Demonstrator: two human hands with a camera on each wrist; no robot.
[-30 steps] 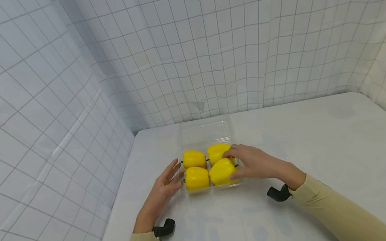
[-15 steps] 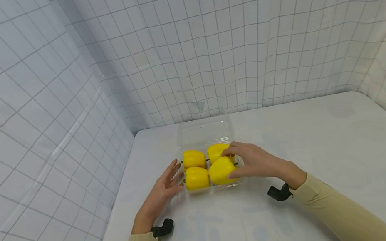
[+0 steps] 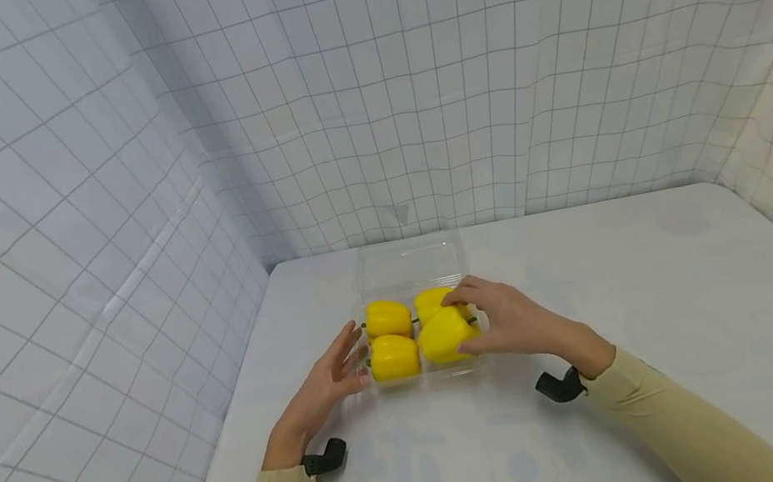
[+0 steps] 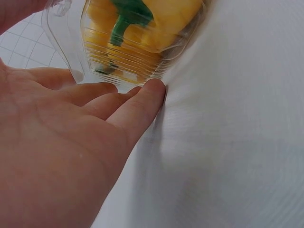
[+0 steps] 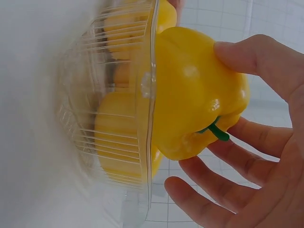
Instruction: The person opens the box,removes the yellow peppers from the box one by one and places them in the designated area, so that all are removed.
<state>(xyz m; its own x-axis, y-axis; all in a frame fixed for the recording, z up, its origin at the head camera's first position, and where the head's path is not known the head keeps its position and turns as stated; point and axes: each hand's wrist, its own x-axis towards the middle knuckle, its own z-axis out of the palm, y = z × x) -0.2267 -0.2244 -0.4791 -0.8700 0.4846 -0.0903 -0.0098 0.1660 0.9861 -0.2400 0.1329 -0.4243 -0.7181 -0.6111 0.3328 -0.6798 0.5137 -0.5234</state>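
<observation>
A yellow bell pepper (image 3: 445, 339) with a green stem is held by my right hand (image 3: 509, 323) at the right front of a clear plastic clamshell box (image 5: 147, 85). In the right wrist view the thumb lies on one side of this pepper and the fingers on the other. It stands above the box rim there. Inside the box sit other yellow peppers, one at back left (image 3: 389, 319), one at front left (image 3: 394, 358) and one at back right (image 3: 432, 301), partly hidden. My left hand (image 3: 318, 392) has extended fingers, their tips right at the box's ribbed left wall (image 4: 124, 66).
The box's clear lid (image 3: 411, 264) lies folded back behind it. A white cloth covers the table (image 3: 628, 279). Gridded white curtains (image 3: 410, 102) hang behind and at both sides. A black wrist camera (image 3: 325, 457) sits on the left wrist, another (image 3: 560, 387) on the right.
The right hand has raised the front right pepper slightly, away from the box's front edge and partly over the back right one. The left hand stays almost in place.
</observation>
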